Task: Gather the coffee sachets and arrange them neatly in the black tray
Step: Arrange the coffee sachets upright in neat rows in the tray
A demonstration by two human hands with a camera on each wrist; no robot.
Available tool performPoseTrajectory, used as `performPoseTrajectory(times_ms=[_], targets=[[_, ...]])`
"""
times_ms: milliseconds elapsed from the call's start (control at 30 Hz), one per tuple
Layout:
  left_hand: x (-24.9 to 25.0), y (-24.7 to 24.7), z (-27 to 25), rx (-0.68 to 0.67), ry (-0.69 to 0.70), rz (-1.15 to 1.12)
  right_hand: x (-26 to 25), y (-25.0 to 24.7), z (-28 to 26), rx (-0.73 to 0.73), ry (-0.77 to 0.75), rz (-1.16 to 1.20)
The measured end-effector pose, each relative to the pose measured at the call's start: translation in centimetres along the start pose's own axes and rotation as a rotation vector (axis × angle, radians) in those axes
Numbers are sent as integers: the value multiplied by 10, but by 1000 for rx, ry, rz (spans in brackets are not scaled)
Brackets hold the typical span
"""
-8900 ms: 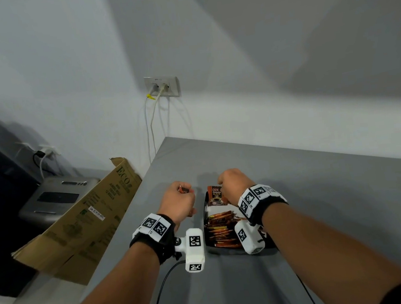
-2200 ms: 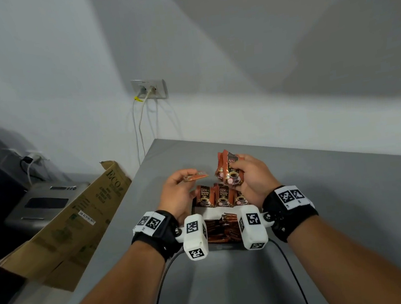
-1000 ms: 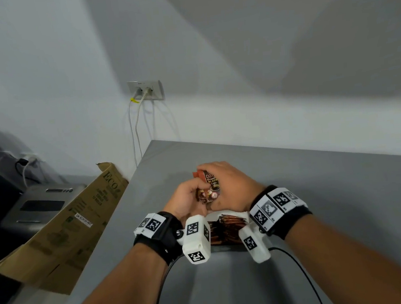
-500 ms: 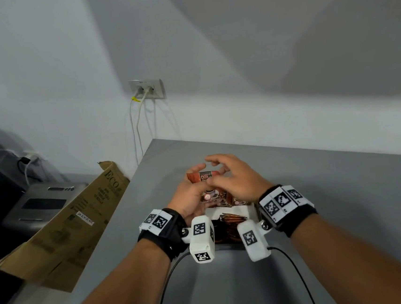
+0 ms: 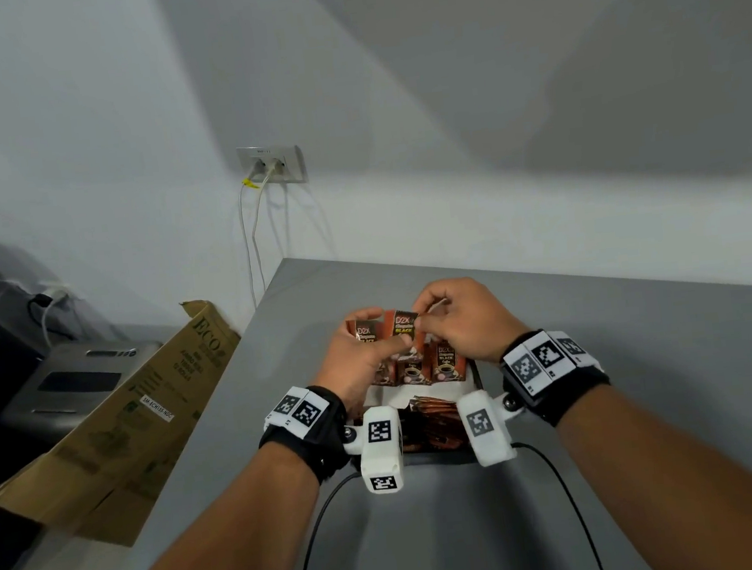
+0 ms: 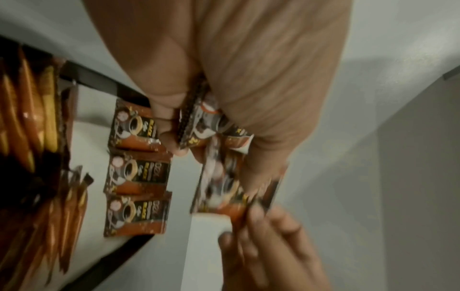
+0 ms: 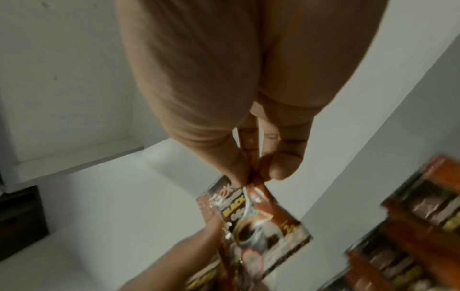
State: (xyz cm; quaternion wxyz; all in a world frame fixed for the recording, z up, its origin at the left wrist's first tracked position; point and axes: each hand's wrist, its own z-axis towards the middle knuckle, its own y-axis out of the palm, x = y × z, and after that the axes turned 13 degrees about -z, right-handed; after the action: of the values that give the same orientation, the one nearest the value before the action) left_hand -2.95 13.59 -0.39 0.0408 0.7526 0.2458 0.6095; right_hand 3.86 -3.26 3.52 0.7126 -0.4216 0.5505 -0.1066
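Brown and orange coffee sachets fill the black tray [image 5: 477,374], whose floor is white. Three sachets [image 5: 446,363] lie in a row at its far end, also seen in the left wrist view [image 6: 137,173]. A bundle of orange stick sachets [image 5: 433,417] lies at the near end. My left hand [image 5: 382,346] grips a small stack of sachets [image 5: 365,332] above the tray. My right hand [image 5: 421,321] pinches the top edge of one sachet [image 7: 256,220] between thumb and fingers, next to the left hand's stack [image 6: 199,122].
The grey table's left edge runs close to the tray. Past it stand a leaning cardboard box [image 5: 146,399] and a grey device [image 5: 80,382]. A wall outlet [image 5: 270,164] with hanging cables is behind. Black cables trail from both wrists toward me.
One second ago both hands were clasped round the sachets. The right hand then spread its fingers over them and now pinches a single sachet by its top edge.
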Motion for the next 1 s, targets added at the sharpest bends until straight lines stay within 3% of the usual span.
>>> performPoseTrajectory(times_ms=[167,333,733,900,1000], targets=[[5,-20,0,136,-7,-7,40,-7,0,-20,59,-244],[1,-31,-2,150,-30,69,73,18,-1,-122,121,-370],[3,-31,-7,116,-106,38,92,40,2,12,208,-476],[1,-31,-7,67,-84,161,92,39,0,95,138,-504],[-1,-29,-6,10,-49,197,62,34,2,115,0,-310]])
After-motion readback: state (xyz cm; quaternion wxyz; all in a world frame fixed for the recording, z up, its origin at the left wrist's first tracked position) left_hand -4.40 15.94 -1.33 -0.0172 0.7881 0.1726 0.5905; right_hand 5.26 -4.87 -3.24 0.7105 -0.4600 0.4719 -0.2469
